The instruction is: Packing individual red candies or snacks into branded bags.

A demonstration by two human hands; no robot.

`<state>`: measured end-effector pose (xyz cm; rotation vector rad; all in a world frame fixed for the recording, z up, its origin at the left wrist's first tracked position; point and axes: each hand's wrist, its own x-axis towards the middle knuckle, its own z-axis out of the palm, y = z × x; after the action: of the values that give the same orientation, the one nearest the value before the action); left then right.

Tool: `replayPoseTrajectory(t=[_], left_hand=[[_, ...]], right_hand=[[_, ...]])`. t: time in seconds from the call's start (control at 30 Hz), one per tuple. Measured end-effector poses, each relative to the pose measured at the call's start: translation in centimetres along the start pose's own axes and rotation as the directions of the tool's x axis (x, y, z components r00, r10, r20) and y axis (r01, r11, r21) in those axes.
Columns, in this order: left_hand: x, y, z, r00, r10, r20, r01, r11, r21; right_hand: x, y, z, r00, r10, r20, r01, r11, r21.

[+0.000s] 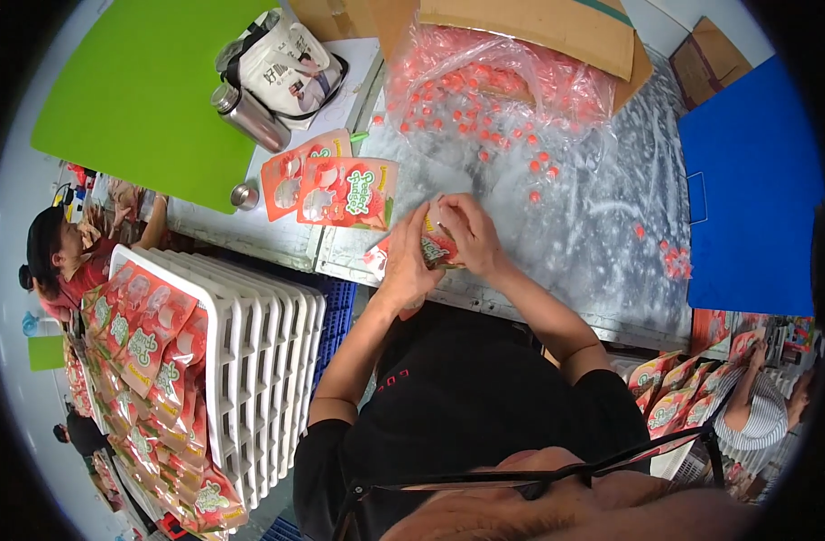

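Both hands meet at the centre of the frame over the near edge of the metal table [575, 225]. The left hand [403, 261] and the right hand [466, 233] are closed together around one red-and-green spout pouch [437, 245]. Fingers cover most of that pouch, so only a strip of its printed face shows, and whether a cap sits on its spout cannot be made out.

Just left of the hands, two more pouches of the same kind [331, 187] lie flat on the table, overlapping each other.

Above the hands, at upper centre, a clear plastic bag [493, 81] spills out of a tilted cardboard box [539, 27], whose top is cut off by the frame. The bag holds many small red caps, blurred through the wrinkled film. A few loose red caps [674, 260] lie scattered on the table toward the right, next to a blue board [755, 180].

At lower left a white plastic crate [250, 361] stands near the person's left arm, with a stack of filled pouches [146, 361] leaning against its outer side.

At upper left a steel flask [250, 115] and a white tote bag [286, 63] rest beside a green board [133, 90].
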<state>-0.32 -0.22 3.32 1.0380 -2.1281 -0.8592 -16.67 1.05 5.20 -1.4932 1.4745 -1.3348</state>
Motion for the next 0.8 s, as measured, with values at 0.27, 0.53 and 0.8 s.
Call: replayPoseTrajectory(t=[0.27, 0.53, 0.8], left_hand=[[0.1, 1.0, -1.5, 0.982, -0.066, -0.175, 0.049, 0.994, -0.100], [-0.9, 0.3, -1.8, 0.980, -0.138, -0.147, 0.107, 0.973, -0.203], [-0.9, -0.9, -2.2, 0.982, -0.157, -0.108, 0.130, 0.966, -0.222]], right_hand=[[8.1, 7.8, -3.6, 0.901, -0.431, -0.046, 0.318, 0.729, -0.606], [12.9, 15.0, -4.5, 0.998, -0.017, 0.058, 0.057, 0.570, -0.820], [4.1, 15.5, -6.7, 0.997, 0.032, 0.073, 0.001, 0.912, -0.409]])
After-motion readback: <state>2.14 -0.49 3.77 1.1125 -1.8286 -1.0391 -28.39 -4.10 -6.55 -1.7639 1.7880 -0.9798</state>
